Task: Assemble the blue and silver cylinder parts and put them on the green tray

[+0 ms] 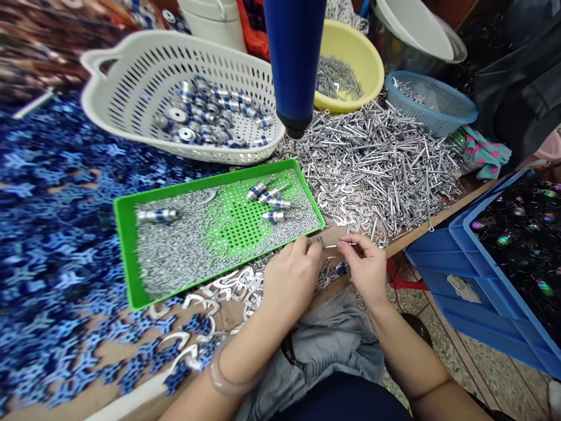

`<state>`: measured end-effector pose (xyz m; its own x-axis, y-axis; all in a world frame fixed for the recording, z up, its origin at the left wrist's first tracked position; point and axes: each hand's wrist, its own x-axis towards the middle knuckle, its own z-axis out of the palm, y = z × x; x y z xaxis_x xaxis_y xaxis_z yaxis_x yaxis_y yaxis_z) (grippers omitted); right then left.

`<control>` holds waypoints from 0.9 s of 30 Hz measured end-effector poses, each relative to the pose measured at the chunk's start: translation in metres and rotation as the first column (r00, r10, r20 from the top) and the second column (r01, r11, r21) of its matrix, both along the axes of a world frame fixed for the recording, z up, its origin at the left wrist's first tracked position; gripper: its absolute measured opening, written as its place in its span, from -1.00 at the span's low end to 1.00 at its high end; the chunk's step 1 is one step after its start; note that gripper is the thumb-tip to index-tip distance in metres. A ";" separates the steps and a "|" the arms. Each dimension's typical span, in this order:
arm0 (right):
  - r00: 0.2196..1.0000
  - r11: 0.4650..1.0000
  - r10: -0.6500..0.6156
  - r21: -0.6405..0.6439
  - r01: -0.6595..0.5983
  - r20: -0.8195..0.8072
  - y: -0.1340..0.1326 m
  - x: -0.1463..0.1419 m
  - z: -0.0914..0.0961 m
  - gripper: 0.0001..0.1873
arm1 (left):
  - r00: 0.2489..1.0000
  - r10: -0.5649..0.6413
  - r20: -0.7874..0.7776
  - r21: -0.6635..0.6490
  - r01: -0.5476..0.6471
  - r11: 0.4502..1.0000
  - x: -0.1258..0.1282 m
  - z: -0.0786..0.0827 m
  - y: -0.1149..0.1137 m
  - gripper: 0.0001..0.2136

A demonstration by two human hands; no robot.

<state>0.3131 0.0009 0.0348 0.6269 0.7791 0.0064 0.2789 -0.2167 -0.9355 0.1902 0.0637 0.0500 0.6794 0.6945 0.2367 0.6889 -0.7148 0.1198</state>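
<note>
Both my hands meet at the table's front edge, just below the green tray point(127, 234). My left hand point(291, 275) is closed in a pinch on one end of a thin silver metal pin point(329, 246). My right hand point(366, 266) pinches the other end, fingers curled. Small blue and silver parts point(333, 270) lie between and under the hands. The tray holds a layer of tiny silver pieces and several assembled silver-and-blue cylinders point(272, 202).
A heap of silver metal pins point(377, 164) lies right of the tray. A white basket point(131, 105) with assembled cylinders, a yellow bowl point(363, 55) and a blue basket point(438, 111) stand behind. Blue plastic pieces point(52, 222) cover the left. A blue crate point(477, 316) stands at right. A blue cylinder point(294, 58) hangs overhead.
</note>
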 end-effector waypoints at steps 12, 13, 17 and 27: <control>0.900 0.919 0.363 -0.065 -0.388 -0.240 -0.009 -0.007 0.026 -0.69 | 0.887 -0.195 0.418 -0.010 0.220 0.976 -0.021 0.021 -0.005 -0.90; 0.858 0.903 0.396 -0.033 -0.429 -0.328 -0.009 -0.007 0.026 -0.68 | 0.874 -0.167 0.456 -0.064 0.220 0.974 -0.023 0.022 -0.006 -0.91; 0.836 0.944 0.324 0.094 -0.316 -0.444 -0.012 -0.005 0.030 -0.82 | 0.813 0.131 0.568 -0.437 0.163 0.885 -0.034 0.027 -0.011 -0.68; 0.898 0.882 0.340 0.238 -0.408 0.278 -0.037 -0.019 0.056 -0.70 | 0.815 0.152 0.560 -0.617 0.286 0.733 -0.048 0.037 -0.016 -0.72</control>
<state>0.2942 -0.0363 0.0912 0.2445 0.8979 0.3660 0.4927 0.2101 -0.8445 0.1422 0.0477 0.0872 0.6330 0.7697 0.0831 0.2961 -0.3400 0.8926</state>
